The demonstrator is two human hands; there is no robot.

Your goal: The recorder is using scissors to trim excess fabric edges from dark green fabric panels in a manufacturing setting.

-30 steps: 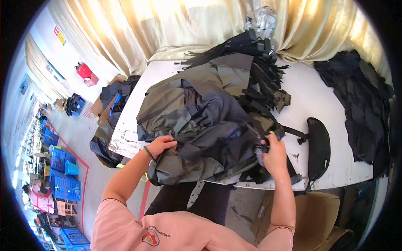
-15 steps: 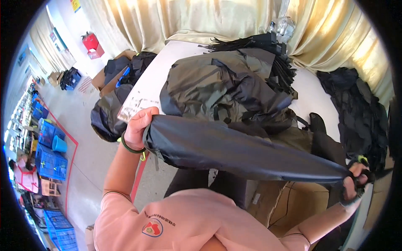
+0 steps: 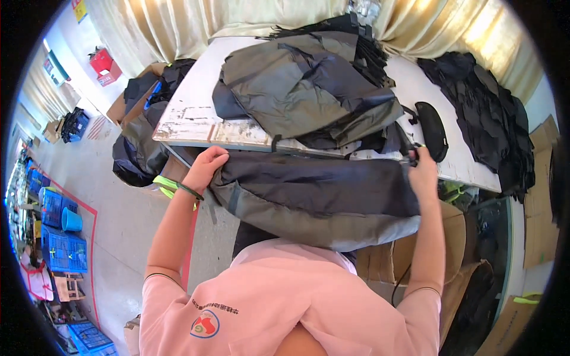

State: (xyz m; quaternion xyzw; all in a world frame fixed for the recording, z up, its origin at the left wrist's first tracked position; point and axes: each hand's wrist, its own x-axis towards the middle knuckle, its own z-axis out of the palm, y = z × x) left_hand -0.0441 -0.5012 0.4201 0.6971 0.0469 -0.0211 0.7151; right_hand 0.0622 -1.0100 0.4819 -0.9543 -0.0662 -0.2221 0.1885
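A long, dark grey-black piece of thin fabric point(image 3: 320, 190) is stretched between my hands in front of my body, just off the table's near edge. My left hand point(image 3: 206, 169) is closed on its left end. At the upper right end my right hand point(image 3: 424, 175) is closed, with the cloth's edge against it; a small dark item shows at its fingertips, too unclear to name. Beyond, a heap of olive-grey and black fabric point(image 3: 303, 83) lies on the white worktable point(image 3: 187, 110). A black, rounded flat piece point(image 3: 432, 130) rests close to my right hand.
Black strips point(image 3: 341, 26) are bunched at the table's back, and a black fabric pile point(image 3: 481, 113) covers its right side. Boxes with dark cloth point(image 3: 142, 130) stand left of the table. An open cardboard box point(image 3: 439, 237) sits below right. Blue crates point(image 3: 62, 249) line the far left.
My right hand has come inward and up from the far right. The fabric, pulled taut and slanting before, now hangs wider and nearly level. The view has shifted, showing more of the table's near edge.
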